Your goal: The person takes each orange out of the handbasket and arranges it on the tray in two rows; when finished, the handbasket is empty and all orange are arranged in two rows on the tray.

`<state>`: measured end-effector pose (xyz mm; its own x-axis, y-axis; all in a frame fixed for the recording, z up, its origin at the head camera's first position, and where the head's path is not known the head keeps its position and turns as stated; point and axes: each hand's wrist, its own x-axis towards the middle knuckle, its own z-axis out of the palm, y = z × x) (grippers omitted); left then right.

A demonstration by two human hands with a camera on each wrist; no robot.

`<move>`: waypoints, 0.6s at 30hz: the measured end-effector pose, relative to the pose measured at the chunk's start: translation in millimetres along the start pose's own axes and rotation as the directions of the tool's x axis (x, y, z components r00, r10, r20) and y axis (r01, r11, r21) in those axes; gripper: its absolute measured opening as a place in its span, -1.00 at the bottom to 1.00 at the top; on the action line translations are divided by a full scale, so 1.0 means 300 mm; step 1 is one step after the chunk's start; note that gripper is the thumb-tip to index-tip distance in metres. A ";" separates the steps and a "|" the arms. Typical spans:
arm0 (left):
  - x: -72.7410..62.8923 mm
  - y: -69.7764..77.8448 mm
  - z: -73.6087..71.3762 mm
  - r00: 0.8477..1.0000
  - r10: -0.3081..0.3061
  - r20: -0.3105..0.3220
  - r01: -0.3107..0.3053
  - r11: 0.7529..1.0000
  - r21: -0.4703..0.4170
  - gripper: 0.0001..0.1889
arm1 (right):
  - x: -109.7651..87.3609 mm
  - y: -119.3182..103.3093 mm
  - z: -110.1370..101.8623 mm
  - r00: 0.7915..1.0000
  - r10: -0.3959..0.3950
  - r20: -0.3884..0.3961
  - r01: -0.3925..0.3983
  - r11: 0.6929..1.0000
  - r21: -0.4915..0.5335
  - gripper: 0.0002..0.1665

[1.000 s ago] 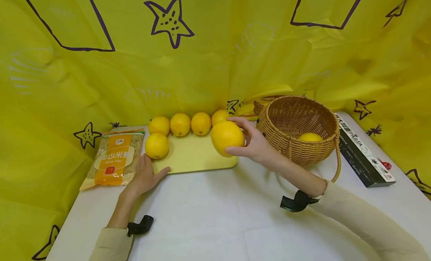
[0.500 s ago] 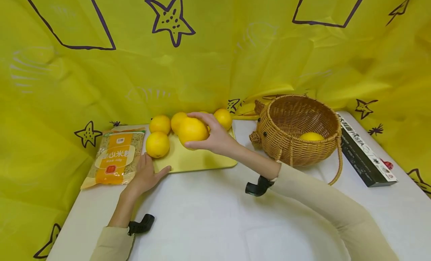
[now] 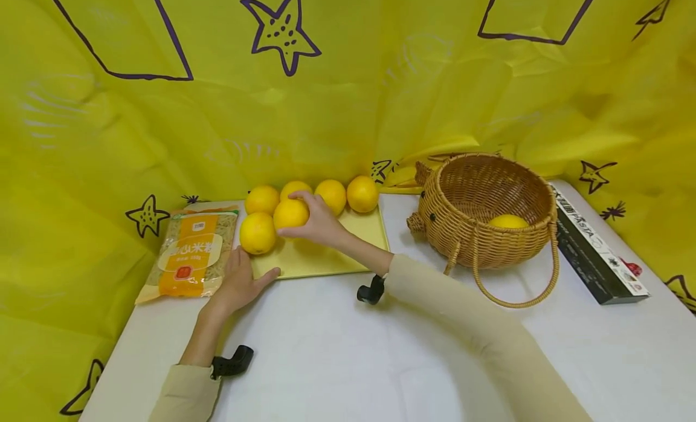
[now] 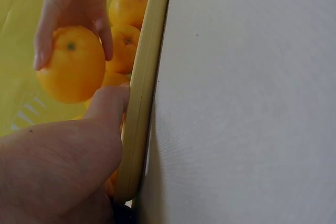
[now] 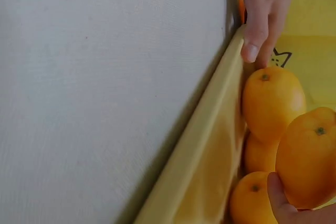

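Observation:
My right hand (image 3: 321, 222) grips an orange (image 3: 290, 213) between thumb and fingers. In the head view it is over the left part of a yellow tray (image 3: 331, 262), beside the front-left orange (image 3: 258, 233). In the left wrist view the held orange (image 4: 73, 66) appears apart from the oranges behind it. Along the tray's back sits a row of several oranges (image 3: 362, 194), one partly hidden by the held one. My left hand (image 3: 239, 283) rests at the tray's front-left corner, thumb spread along the front edge; its fingers are partly hidden in the wrist views.
To the right stands a wicker basket (image 3: 505, 251) with an animal snout, one orange (image 3: 508, 221) inside and its handle hanging forward. A black-and-white pasta box (image 3: 598, 253) lies beyond it. Left of the tray lies a noodle bag (image 3: 190, 253). Yellow cloth (image 3: 348, 95) hangs behind.
My right hand has carried the orange leftward from the tray's right side to its left part and lowered it. My left hand has stayed at the tray corner.

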<state>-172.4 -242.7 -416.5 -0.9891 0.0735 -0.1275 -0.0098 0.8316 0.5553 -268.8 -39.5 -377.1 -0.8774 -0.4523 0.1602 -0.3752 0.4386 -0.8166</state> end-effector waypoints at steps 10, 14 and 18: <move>0.005 -0.002 0.002 1.000 -0.016 0.024 0.016 1.000 0.014 0.09 | 0.017 0.042 0.060 0.998 0.066 0.003 -0.066 0.998 0.022 -0.05; 0.008 -0.007 0.006 1.000 -0.019 0.021 0.018 1.000 0.015 0.10 | 0.007 0.049 0.077 0.993 0.117 -0.012 -0.116 0.993 0.023 -0.06; 0.007 -0.007 0.006 0.999 -0.029 0.026 0.029 1.000 0.007 0.10 | 0.000 0.049 0.087 0.990 0.140 -0.025 -0.139 0.989 0.043 -0.08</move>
<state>-174.1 -243.5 -419.4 -0.9842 0.0638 -0.1654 -0.0374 0.8374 0.5454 -266.6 -53.4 -403.6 -0.9284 -0.3671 0.0578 -0.2365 0.4637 -0.8539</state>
